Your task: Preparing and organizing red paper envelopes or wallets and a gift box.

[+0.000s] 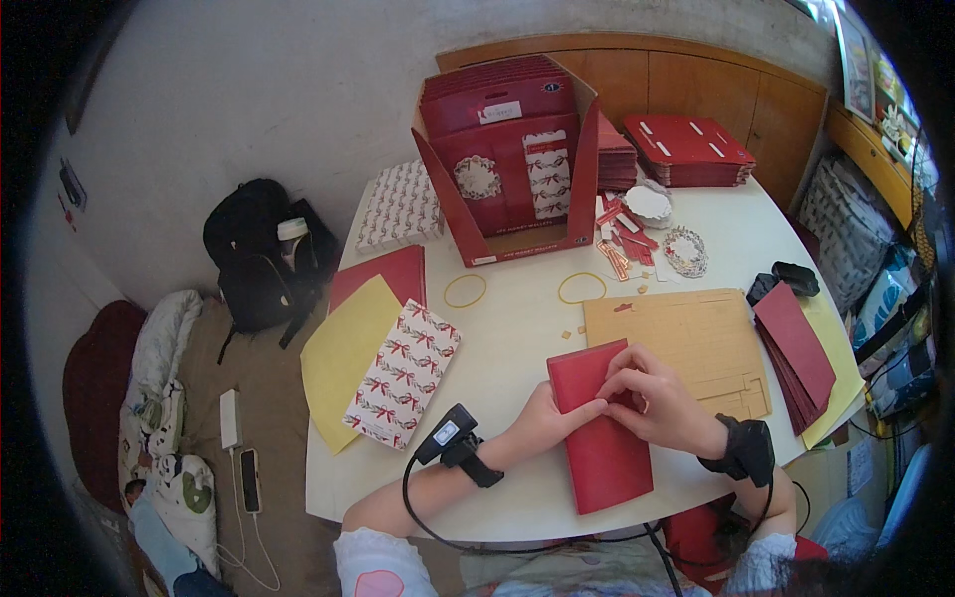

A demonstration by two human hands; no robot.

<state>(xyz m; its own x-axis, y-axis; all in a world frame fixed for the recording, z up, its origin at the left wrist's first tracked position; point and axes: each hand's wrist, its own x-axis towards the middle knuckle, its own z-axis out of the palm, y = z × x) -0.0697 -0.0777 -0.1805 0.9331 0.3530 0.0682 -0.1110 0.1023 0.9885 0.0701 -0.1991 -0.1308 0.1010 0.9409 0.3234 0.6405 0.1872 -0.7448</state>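
A red card money wallet [612,470] lies lengthwise before me near the table's front edge. My left hand [548,418] grips its left side, thumb across the upper face. My right hand [649,395] is over the wallet's middle, with thumb and forefinger pinched together by my left thumb tip. Whether something small is between those fingertips is hidden. A tan backing sheet [671,336] with cut lines lies just beyond my right hand. To the left, a white card [403,373] printed with garlands and red bows overlaps a yellow sheet [336,358].
A red display box [507,250] of wallets stands at the back. Right of it are red label pieces [630,239], a wreath cutout [685,251] and stacked red wallets [690,145]. More red wallets [798,351] lie at the right edge. A black cable [515,551] runs between my wrist straps.
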